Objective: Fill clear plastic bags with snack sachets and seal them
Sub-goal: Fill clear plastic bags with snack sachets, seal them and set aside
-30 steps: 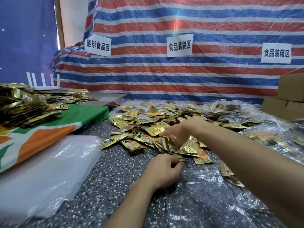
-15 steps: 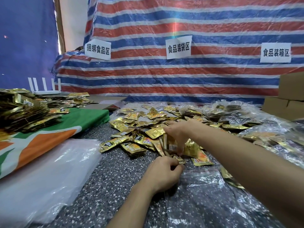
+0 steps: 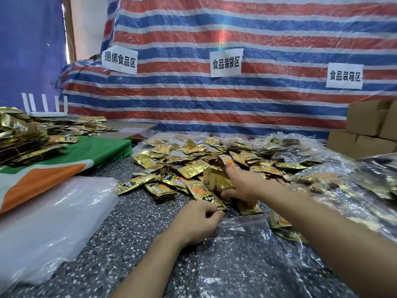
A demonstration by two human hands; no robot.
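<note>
my right hand reaches toward the middle of the worktop and grasps a thick stack of gold sachets, thumb below it and fingers over its top, at the near edge of the loose pile of sachets that spreads across the far half of the worktop. my left hand sits closer to me, knuckles up, its fingers curled tight onto the far left corner of the clear plastic bag. the bag lies flat on the speckled surface toward the near edge, partly under my right forearm. one single sachet lies slanted between my two hands, its near end just beside my left fingertips. a few more sachets lie by the bag's right side; i cannot tell whether they are inside it. along the right edge of the worktop are filled bags, crinkled and showing gold through the plastic. at the near left corner lies a stack of empty bags, milky and flat, and behind it a green and orange cloth with bundled sachets heaped on it. a white router stands at the far left, cardboard boxes at the far right, and a striped tarp with three paper labels hangs behind the far edge.
</note>
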